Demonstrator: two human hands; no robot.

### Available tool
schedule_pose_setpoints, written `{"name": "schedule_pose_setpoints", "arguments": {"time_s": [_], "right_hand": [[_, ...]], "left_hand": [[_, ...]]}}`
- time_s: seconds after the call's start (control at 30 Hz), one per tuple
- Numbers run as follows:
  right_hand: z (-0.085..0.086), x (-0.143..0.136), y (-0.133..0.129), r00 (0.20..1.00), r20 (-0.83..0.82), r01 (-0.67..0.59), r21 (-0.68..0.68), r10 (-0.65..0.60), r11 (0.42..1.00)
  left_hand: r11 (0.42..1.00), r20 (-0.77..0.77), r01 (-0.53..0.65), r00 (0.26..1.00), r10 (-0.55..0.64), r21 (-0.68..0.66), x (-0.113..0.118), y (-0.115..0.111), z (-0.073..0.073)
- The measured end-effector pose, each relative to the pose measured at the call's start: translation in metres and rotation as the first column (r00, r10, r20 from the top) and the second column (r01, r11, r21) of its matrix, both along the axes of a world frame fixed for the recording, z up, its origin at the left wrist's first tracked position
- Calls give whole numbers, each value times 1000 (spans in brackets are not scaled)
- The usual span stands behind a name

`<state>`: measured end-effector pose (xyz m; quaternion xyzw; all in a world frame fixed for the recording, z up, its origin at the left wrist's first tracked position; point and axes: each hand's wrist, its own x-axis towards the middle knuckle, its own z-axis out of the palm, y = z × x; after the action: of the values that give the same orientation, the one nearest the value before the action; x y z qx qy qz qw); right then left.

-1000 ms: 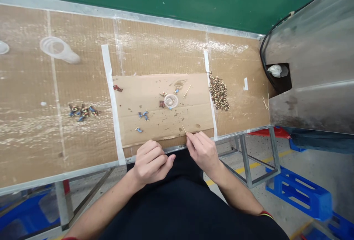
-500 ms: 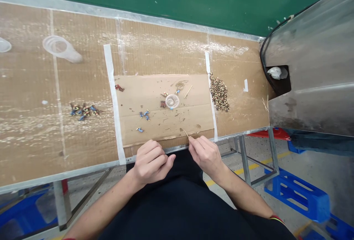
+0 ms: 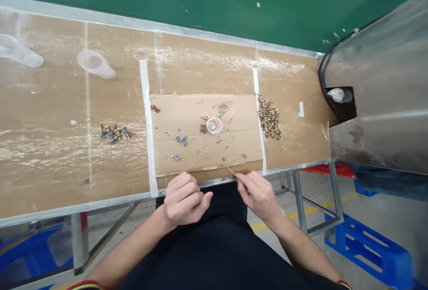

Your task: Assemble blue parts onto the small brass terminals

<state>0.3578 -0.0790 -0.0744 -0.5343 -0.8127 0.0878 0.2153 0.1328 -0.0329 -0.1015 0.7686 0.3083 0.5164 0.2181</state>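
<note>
My right hand [image 3: 258, 193] pinches a thin wooden toothpick [image 3: 231, 171] at the table's front edge, its tip pointing up and left. My left hand [image 3: 183, 198] is closed beside it, fingers curled with the thumb against them; whatever it holds, if anything, is hidden. Beyond both hands lies a cardboard sheet [image 3: 214, 154] with stains on it. On that sheet stand a small clear cup [image 3: 214, 125], a few small blue painted pieces [image 3: 182, 140], a dark red piece [image 3: 155, 108] and a second toothpick [image 3: 232, 115].
Right of the sheet lies a heap of small gold-and-dark pieces [image 3: 269, 118]. A cluster of blue and gold pieces [image 3: 114, 133] is at left, with a clear plastic cup [image 3: 95, 63] behind. Several loose sticks [image 3: 325, 132] lie near a metal housing [image 3: 384, 116]. Blue plastic stools [image 3: 371, 250] stand below.
The view has shifted, so the table's things sit further right. My right hand and its toothpick have moved slightly away from my left hand, which stays closed.
</note>
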Motion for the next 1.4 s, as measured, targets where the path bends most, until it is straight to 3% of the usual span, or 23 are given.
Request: {"name": "schedule_pose_setpoints", "arguments": {"time_s": [0.17, 0.27, 0.33, 0.43, 0.6, 0.7, 0.8, 0.93, 1.03, 1.1, 1.23, 1.4], "right_hand": [[26, 19, 19, 985, -156, 89, 68, -78, 994], [41, 20, 48, 980, -170, 140, 210, -104, 968], [49, 15, 72, 977, -190, 155, 309, -99, 938], [58, 3, 110, 978, -207, 71, 360, 5, 930], [62, 0, 156, 938, -196, -243, 217, 286, 945], [61, 5, 170, 915, -212, -320, 138, 344, 937], [54, 8, 175, 912, -239, -331, 50, 333, 942], [42, 5, 176, 907, -241, -369, -58, 346, 928], [38, -1, 175, 917, -194, -377, -147, 347, 914], [37, -6, 175, 929, -133, -365, -181, 345, 913], [34, -16, 176, 917, -66, -399, -123, 394, 908], [23, -21, 179, 874, -205, -464, -83, 440, 882]], "left_hand": [[986, -36, -162, 986, 164, 44, -34, 12, 10], [952, -175, -306, 936, 306, 25, -57, 25, 12], [940, -293, -340, 897, 330, 16, -65, 32, 12], [961, -440, -271, 859, 263, 46, -68, 41, 11], [992, -592, -104, 796, 124, 68, -65, 50, 12], [998, -610, -31, 791, 52, 46, -67, 53, 13], [1000, -524, 4, 852, 12, 29, -68, 58, 21], [999, -258, -7, 966, -3, -40, -61, 76, 47], [990, -93, -21, 996, 9, -136, -46, 101, 65], [967, 14, -37, 999, 41, -251, -34, 117, 69], [871, 217, 38, 973, 79, -489, -20, 134, 58], [776, 339, 107, 929, 144, -622, -22, 130, 36]]}}
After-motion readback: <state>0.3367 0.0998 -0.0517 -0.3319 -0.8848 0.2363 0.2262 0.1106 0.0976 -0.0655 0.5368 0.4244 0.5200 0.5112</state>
